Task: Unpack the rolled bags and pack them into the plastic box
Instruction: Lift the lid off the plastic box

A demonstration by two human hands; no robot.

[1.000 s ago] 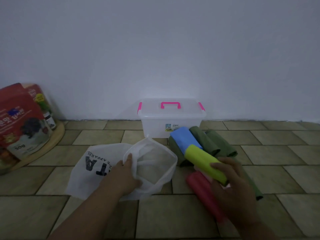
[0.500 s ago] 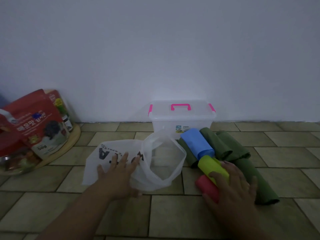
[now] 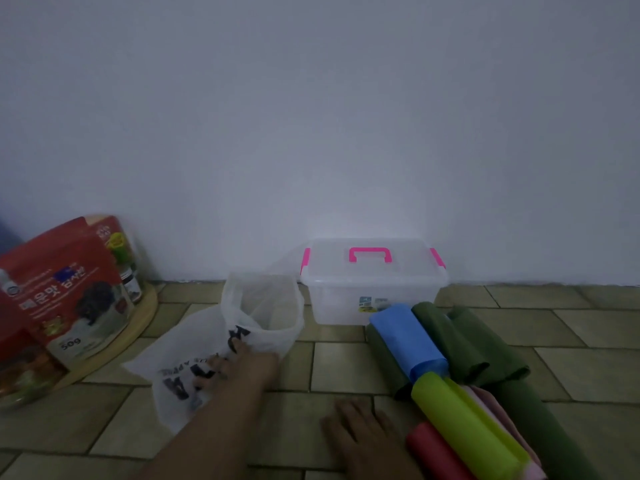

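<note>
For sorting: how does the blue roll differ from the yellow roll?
The blue roll lies by the box, among dark green rolls; the yellow roll lies nearer the person, beside a red roll. The blue roll looks shorter and thicker than the yellow roll. Both lie on their sides.

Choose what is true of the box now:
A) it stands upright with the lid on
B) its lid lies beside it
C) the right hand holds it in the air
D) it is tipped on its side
A: the box stands upright with its lid seated and the pink handle on top. The rolls lie outside, in front of it.
</note>
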